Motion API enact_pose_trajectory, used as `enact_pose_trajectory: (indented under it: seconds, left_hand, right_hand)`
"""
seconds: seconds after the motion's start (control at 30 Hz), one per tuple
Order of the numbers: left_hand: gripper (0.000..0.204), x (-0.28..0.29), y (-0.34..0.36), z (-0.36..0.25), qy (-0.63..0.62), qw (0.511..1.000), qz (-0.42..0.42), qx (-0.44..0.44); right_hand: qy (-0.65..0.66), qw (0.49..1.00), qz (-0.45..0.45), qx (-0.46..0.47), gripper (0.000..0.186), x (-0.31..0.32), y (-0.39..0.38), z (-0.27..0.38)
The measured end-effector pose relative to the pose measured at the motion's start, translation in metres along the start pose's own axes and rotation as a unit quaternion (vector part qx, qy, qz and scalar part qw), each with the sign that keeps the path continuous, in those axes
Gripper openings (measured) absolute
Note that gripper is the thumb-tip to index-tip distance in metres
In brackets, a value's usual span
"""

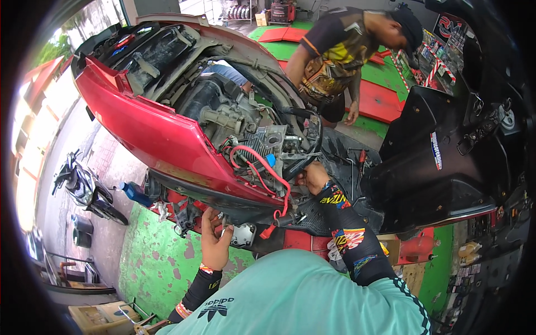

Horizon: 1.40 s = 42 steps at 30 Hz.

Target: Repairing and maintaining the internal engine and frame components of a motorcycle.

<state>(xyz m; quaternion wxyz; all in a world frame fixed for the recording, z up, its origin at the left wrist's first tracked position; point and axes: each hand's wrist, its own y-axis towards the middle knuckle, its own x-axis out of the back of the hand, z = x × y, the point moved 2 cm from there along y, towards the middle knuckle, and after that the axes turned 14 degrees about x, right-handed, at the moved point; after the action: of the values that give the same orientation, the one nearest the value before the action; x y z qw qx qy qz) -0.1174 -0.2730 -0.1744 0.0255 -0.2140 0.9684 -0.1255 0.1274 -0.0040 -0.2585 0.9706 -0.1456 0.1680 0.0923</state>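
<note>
Fingers of the left hand (215, 245) bent upward, partly parted, thumb raised close to them; hand at the near lower edge of the scooter, just left of a silvery metal cover (243, 235). Cannot tell whether thumb and fingers pinch a small part or only touch the edge.

Fingers of the right hand (316, 177) curled inward, tips partly hidden beside a black tube (302, 167), right of the engine. Grip unclear: cannot tell if they clasp something there or merely rest against it.

Engine (273, 138) exposed in mid-scene, between the hands and the far side, finned metal showing. Blue piece (271, 160) at its near side; thick red cable (287, 195) looping down toward the near edge, between the two hands. Red body panel (151, 137) to the left of the engine, running off toward the far left.

Right of the right hand: dark footboard (335, 148) with a red-handled tool (362, 158) lying on it; black front panel (430, 167) beyond, farther right.

Far side: another person (340, 53) stands leaning by the scooter, head bowed. Left, well apart: parked motorcycle (89, 190). Green floor (162, 257), paint worn in patches, near left.
</note>
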Motion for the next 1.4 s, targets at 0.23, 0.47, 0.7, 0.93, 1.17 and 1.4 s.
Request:
enact_pose_trajectory:
  seconds: [0.23,0.47,0.7,0.93,1.17,1.4]
  left_hand:
    - [0.068,0.000,0.002,0.004,0.028,1.000,-0.005,-0.010]
    - [0.069,0.000,0.000,0.000,0.030,0.999,0.001,-0.012]
    - [0.068,-0.001,0.000,-0.003,0.042,0.999,-0.015,0.005]
    - [0.068,-0.001,-0.001,-0.004,0.043,0.999,-0.024,0.008]
    - [0.069,0.000,0.001,-0.005,0.021,1.000,0.016,-0.007]
    - [0.069,0.002,0.000,-0.002,0.033,0.999,-0.012,0.011]
  right_hand:
    - [-0.016,1.000,0.002,0.008,0.012,0.009,0.010,-0.012]
    - [-0.010,1.000,-0.008,0.012,0.014,0.008,0.008,-0.010]
    - [0.025,1.000,0.004,-0.003,0.007,0.000,0.002,0.001]
    - [-0.333,0.857,-0.088,0.382,0.024,-0.003,-0.006,0.075]
    - [-0.441,0.792,0.029,0.422,0.021,-0.060,-0.037,0.102]
    - [-0.337,0.857,0.040,0.387,0.023,-0.062,-0.032,0.100]
